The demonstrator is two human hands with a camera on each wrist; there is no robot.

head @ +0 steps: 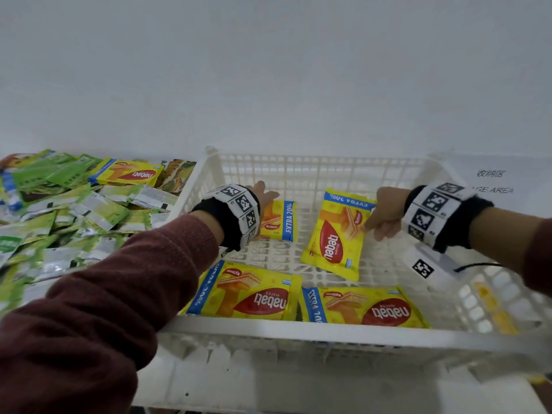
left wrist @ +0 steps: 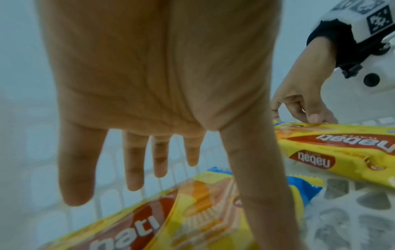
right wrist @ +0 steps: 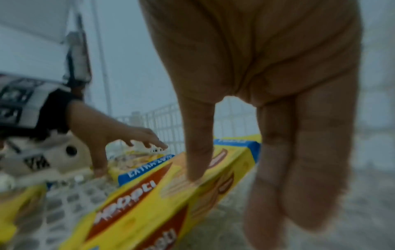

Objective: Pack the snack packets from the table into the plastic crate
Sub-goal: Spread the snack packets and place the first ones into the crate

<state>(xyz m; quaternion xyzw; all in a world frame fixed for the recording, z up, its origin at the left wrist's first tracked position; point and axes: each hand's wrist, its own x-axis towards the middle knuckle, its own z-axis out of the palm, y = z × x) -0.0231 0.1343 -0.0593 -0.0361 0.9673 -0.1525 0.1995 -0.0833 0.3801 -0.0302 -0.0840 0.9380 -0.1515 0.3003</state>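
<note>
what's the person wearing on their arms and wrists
Both arms are in dark maroon knit sleeves. The left hand and right hand are bare, each with a black fuzzy wristband carrying white blocks printed with black square tag markers. A white camera housing hangs under each wrist, and a thin black cable runs from the right one.

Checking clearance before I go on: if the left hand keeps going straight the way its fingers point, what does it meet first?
Most likely the far lattice wall of the plastic crate. The left hand hovers open above a yellow packet, fingers aimed at that wall; depth is hard to judge.
</note>
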